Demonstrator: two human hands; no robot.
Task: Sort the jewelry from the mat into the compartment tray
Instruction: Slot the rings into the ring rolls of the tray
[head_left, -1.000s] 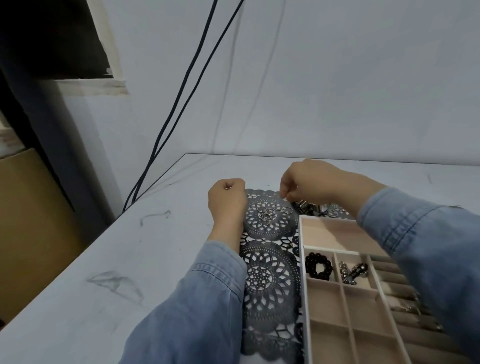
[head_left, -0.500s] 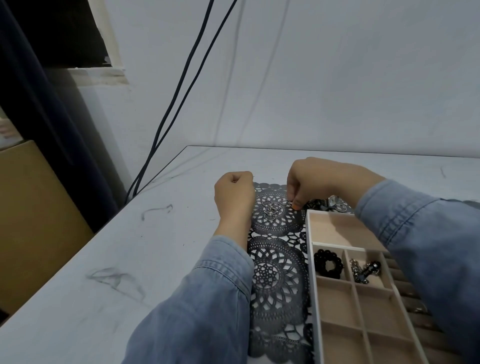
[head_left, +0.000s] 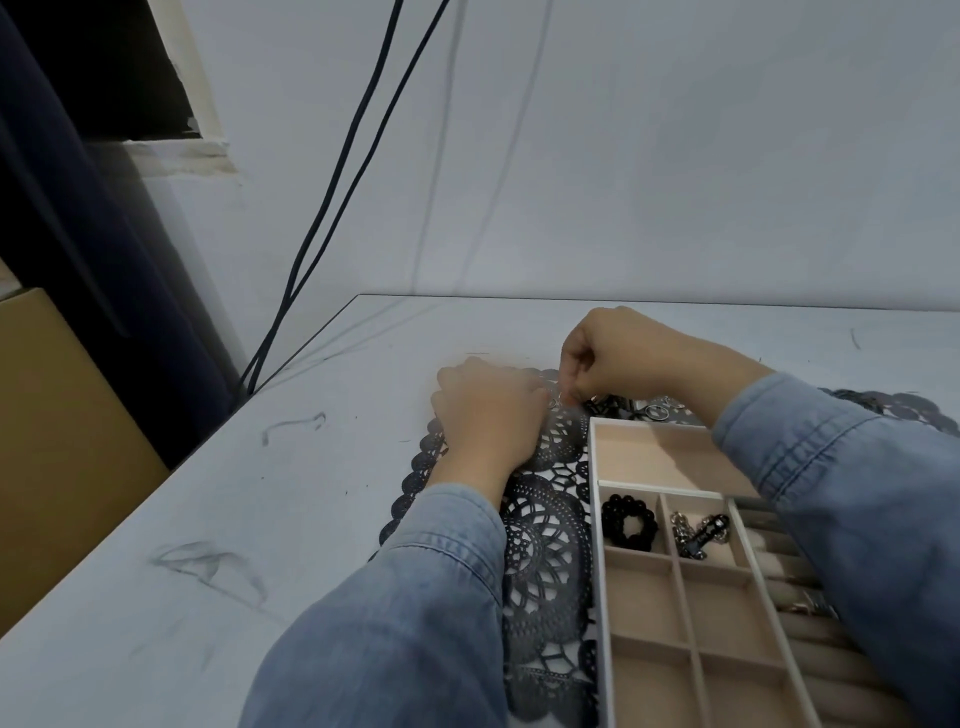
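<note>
Pinching small ring (head_left: 554, 401) above mat (head_left: 545, 571): right hand (head_left: 623, 358), left hand (head_left: 488, 415) alongside

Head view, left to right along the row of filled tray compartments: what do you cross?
Table → left sleeve → lace mat → black beaded band → silver chain piece → right sleeve.

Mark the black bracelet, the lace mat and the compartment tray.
black bracelet (head_left: 612, 522): head view, beads on its left side.
lace mat (head_left: 548, 587): head view, a round medallion.
compartment tray (head_left: 597, 519): head view, white left rim.
</note>
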